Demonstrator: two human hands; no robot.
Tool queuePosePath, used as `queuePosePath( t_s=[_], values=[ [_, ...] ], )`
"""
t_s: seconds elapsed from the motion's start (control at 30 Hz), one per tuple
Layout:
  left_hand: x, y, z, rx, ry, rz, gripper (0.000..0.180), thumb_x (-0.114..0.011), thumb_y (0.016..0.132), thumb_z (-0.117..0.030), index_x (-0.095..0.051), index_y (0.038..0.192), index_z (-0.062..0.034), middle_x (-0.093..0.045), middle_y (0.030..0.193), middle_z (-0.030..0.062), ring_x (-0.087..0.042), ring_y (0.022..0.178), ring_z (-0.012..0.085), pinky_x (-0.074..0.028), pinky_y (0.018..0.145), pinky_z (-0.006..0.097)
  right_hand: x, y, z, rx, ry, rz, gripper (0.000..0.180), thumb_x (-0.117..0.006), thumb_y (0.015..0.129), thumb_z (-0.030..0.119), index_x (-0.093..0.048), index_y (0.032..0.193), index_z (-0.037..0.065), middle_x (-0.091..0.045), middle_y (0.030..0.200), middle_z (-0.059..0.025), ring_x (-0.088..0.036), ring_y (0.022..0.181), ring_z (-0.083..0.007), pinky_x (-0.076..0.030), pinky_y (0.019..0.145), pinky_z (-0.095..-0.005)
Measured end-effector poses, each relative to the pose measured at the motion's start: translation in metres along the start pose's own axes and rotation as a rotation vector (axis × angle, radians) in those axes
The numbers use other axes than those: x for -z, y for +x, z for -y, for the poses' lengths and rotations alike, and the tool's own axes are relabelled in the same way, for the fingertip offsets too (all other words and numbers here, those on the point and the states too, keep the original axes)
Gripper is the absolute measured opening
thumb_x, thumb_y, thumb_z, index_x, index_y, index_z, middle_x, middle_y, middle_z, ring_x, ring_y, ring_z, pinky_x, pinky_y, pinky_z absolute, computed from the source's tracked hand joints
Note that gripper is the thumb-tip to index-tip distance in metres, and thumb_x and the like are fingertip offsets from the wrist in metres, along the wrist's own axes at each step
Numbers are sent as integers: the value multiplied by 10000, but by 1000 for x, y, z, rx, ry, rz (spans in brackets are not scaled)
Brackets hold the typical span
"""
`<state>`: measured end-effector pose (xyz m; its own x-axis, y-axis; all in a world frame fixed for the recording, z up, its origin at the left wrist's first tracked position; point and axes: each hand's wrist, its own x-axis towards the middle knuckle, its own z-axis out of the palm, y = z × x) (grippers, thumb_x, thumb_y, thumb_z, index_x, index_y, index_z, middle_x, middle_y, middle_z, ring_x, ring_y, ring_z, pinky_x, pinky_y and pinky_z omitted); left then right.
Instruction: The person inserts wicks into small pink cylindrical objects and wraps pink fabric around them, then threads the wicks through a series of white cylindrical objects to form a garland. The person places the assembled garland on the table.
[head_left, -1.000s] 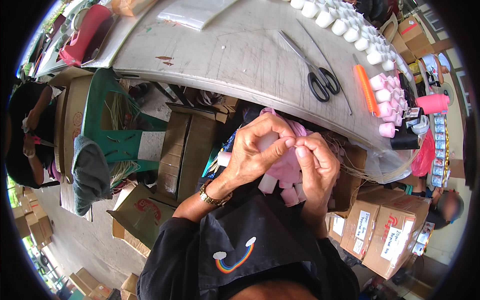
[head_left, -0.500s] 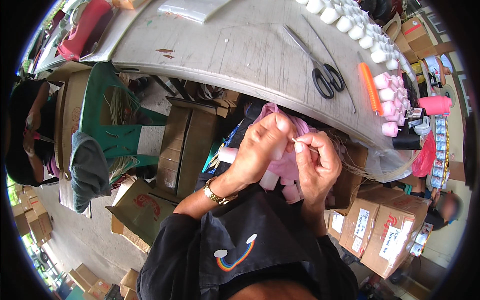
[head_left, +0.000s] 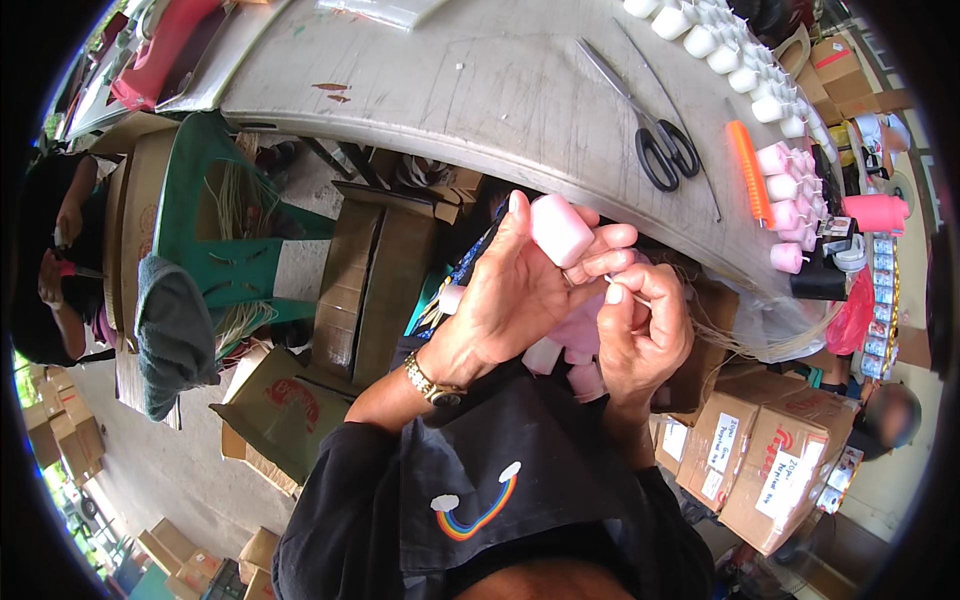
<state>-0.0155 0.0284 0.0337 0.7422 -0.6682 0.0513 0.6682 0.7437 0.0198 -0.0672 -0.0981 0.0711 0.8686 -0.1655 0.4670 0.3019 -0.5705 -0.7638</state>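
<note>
A pink votive candle lies tilted in my left hand, which is turned palm up with the thumb against the candle's side and the fingers stretched behind it. Close to those fingertips, my right hand has its thumb and forefinger pinched on a thin pale wick. Whether this strand runs into the candle is hidden by the fingers. Below both hands, more pink candles rest on my lap beside a pink cloth.
On the grey table lie black-handled scissors, a thin metal rod and an orange cutter. Rows of white candles and pink candles stand at the right. Cardboard boxes and a green chair flank me.
My left hand has turned palm up and spread its fingers, bringing the pink candle into view. My right hand keeps its pinch and has shifted slightly right.
</note>
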Motion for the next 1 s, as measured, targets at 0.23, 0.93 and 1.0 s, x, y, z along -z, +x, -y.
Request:
queuePosePath(
  t_s=[0.23,0.93,1.0],
  values=[
    [2,-2,6,66,-100,-50,704,-268,945,-651,-546,1187,-51,-548,1336,133,-541,1182,263,-406,1037,453,-13,9,-4,301,-225,-43,94,-662,867,87,-595,894,28,-570,714,-58,-577,572,-185,-469,487,-279],
    [9,2,10,72,-192,-42,660,-257,958,-630,-514,1198,-72,-502,1376,146,-591,1097,326,-475,972,492,-19,16,0,349,-282,-52,92,-678,843,59,-610,896,26,-554,712,-63,-588,580,-197,-476,476,-292],
    [10,2,10,61,-239,0,662,-258,961,-627,-511,1204,-66,-504,1372,149,-597,1087,329,-480,966,489,-20,17,1,341,-278,-49,94,-678,841,56,-609,895,23,-552,709,-68,-588,580,-200,-477,477,-292]
  ],
)
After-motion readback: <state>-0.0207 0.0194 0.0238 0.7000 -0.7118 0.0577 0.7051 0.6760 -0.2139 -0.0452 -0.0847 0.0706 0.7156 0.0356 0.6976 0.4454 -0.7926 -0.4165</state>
